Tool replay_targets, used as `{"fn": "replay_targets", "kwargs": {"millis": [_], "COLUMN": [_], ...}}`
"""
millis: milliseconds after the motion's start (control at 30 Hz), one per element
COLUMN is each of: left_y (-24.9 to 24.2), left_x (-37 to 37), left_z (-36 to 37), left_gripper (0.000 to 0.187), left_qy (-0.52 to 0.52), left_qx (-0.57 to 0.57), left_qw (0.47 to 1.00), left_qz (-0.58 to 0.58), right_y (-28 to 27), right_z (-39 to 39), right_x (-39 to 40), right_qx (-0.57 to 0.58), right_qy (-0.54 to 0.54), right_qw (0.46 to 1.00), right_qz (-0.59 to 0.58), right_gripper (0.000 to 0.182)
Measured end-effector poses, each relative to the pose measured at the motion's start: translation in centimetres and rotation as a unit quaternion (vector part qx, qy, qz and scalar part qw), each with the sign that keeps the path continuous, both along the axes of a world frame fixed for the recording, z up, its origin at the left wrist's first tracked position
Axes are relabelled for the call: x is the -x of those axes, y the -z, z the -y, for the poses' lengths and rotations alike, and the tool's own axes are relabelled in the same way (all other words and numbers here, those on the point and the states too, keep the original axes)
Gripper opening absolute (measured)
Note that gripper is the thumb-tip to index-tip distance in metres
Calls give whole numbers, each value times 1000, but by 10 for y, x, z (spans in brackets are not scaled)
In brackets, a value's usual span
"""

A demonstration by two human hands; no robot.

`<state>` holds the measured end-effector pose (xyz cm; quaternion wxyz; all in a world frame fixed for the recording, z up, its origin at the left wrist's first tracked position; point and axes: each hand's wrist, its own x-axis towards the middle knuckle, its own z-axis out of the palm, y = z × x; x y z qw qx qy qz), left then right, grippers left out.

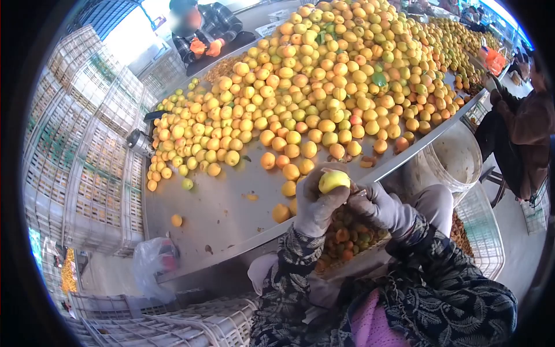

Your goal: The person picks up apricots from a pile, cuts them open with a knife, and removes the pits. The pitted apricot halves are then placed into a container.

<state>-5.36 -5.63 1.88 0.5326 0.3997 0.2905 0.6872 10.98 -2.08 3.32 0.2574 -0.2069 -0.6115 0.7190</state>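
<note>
In the head view, my left hand (315,209), in a pale, stained glove, is closed around a yellow apricot (334,181) at the near edge of the metal table. My right hand (381,208), gloved too, is beside it with its fingers curled together close to the fruit. What those fingers hold, if anything, is hidden. Beneath both hands sits a container of apricot pieces (348,242), orange and greenish. A few whole apricots (281,213) lie on the table just left of my left hand.
A large heap of apricots (324,87) covers much of the metal table (217,217). A white bucket (457,156) stands at right. Stacked plastic crates (87,156) line the left side. Co-workers sit across the table (202,34) and at right (523,127).
</note>
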Motion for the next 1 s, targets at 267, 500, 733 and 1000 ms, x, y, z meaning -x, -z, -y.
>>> {"fn": "replay_targets", "kwargs": {"millis": [267, 500, 733, 1000], "left_y": [-16, -1, -5, 15], "left_x": [30, 28, -8, -18], "left_z": [12, 1, 3, 1], "left_gripper": [30, 29, 43, 44], "left_qy": [129, 118, -169, -243], "left_qx": [57, -6, 11, -64], "left_qw": [984, 972, 891, 871], "left_qz": [-109, -201, -422, -423], "right_y": [-3, 10, 30, 46], "right_z": [-26, -28, -23, -35], "right_x": [-19, -15, 16, 30], "right_qx": [-88, -93, 129, -462], "right_qy": [-146, -148, 252, 324], "right_qw": [971, 982, 953, 824], "right_qz": [166, 66, -103, 46], "right_gripper": [27, 23, 18, 30]}}
